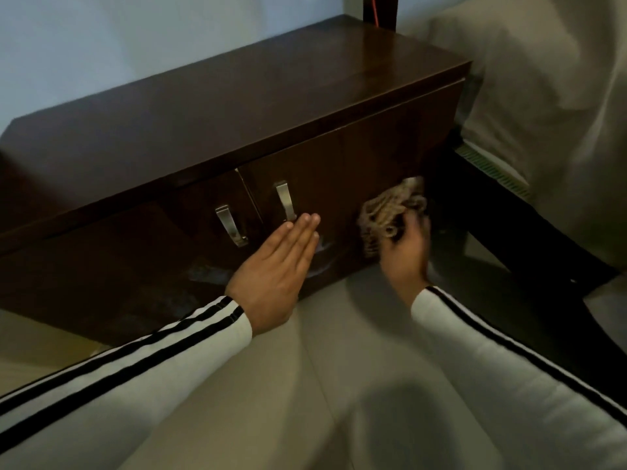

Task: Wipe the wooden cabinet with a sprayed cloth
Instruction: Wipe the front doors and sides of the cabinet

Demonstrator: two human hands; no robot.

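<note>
**Hands on the cabinet front: one braced flat, one wiping**

The hands are apart, both low on the front of the cabinet (237, 106). The left hand (274, 266) lies flat, fingers straight and together, pressed against the cabinet's front near its middle. It holds nothing. The right hand (405, 256) is curled round a bunched beige cloth (383, 212) and presses it to the cabinet's front toward its right end. Both hand and cloth are blurred.

The cabinet is a long, low, dark wooden box with a glossy top, standing on a pale tiled floor (305, 385). Its right door (339, 171) lies under both hands. Two metal handles sit at the middle of the cabinet's front, and the left fingertips reach just beside the right handle (285, 201). Pale smears (320, 254) mark the door beside the left hand; I cannot tell whether they are spray or reflection.

The step in hand looks like wiping the right door, with the left hand probably holding it shut against the push. Next, the cloth would need to travel toward the cabinet's middle, so the left hand must shift aside. The cloth must then work round the handles before starting on the left door.
</note>
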